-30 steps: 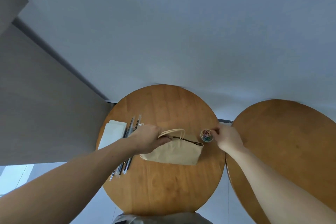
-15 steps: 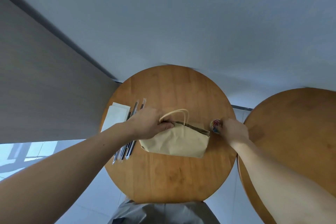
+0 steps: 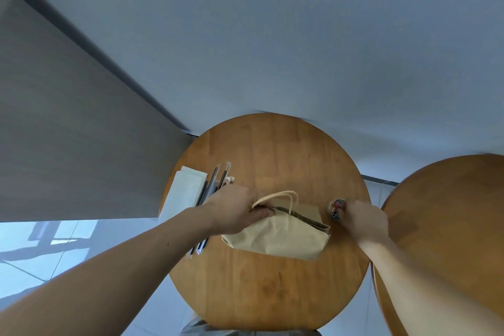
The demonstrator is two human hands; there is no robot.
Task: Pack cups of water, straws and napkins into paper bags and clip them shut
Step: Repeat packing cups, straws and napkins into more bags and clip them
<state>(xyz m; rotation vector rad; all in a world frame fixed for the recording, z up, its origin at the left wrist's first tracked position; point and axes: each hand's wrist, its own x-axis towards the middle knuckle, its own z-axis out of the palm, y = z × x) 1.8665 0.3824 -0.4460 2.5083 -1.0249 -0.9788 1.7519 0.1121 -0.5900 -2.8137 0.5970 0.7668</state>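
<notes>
A tan paper bag (image 3: 278, 237) with looped handles lies on the round wooden table (image 3: 272, 155). My left hand (image 3: 234, 210) grips the bag's top edge at the handles. To the bag's right stands a small cup of coloured clips (image 3: 336, 206). My right hand (image 3: 365, 221) has its fingers curled at that cup, and its fingertips are hidden among the clips. Several wrapped straws (image 3: 215, 183) and a stack of white napkins (image 3: 185, 191) lie at the table's left edge. No water cup is visible.
A second round wooden table (image 3: 447, 226) stands close on the right. A white wall rises behind both tables, and a grey panel stands at the left. Pale floor tiles show below.
The view has shifted slightly. My right hand stays at the clip cup, and my left hand keeps its hold on the bag's top.
</notes>
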